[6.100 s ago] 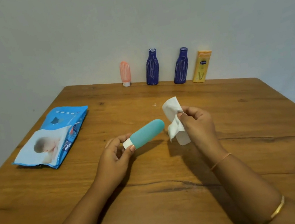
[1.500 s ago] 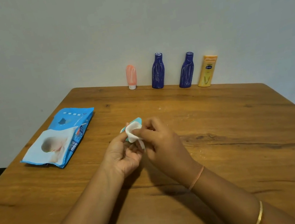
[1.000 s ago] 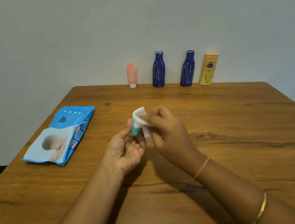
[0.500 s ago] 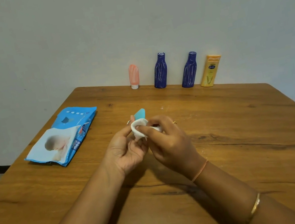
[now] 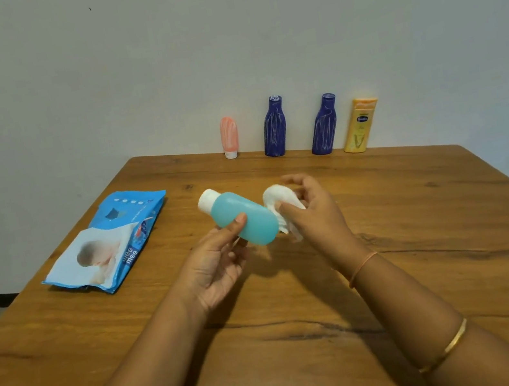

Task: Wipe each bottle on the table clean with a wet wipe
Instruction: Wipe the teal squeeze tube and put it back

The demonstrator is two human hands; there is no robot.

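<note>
Wooden worktop (image 5: 423, 231), plain wall (image 5: 217, 29) behind — left hand (image 5: 215, 267) fingers clamping teal bottle (image 5: 243, 216); right hand (image 5: 313, 213) fingers pinching wet wipe (image 5: 277, 197) beside its base. Wiping step in hand — next move probably needing bottle turned.

We see soft, even, rather dim light. Faint shadows fall on the bench (image 5: 437, 215) beneath the forearms (image 5: 160, 362). Wide-angle distortion splays the bench's edges.
</note>
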